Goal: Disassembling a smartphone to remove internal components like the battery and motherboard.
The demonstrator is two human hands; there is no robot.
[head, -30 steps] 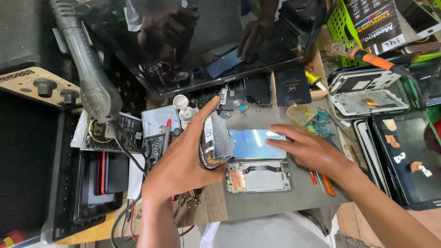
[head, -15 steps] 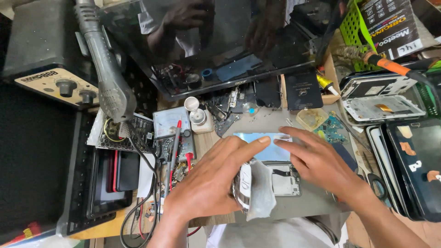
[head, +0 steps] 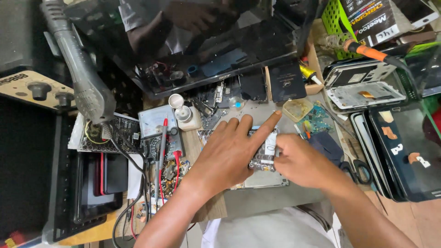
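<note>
My left hand (head: 229,154) lies flat over the opened phone (head: 264,158), fingers spread wide and pressing down, the index finger stretched toward the bench's far edge. My right hand (head: 298,160) comes in from the right with its fingers pinched narrow on the phone's right edge, where a pale strip shows; I cannot tell whether they grip a part or only touch it. The phone rests on a grey mat (head: 275,197) at the middle of the bench, close to the near edge.

It looks light, thin and stiff, but fragile: bare metal shields and what may be a flex, so I judge the safe hold is by the long frame edges, not the middle, and not the glass beneath.

Room is tight. A small bottle (head: 183,117) and a meter with red probes (head: 158,138) crowd the left, a green circuit board (head: 314,120) and scissors (head: 356,165) sit just right, and stacked screens (head: 404,151) fill the right edge. The freest path is toward me, along the mat.
</note>
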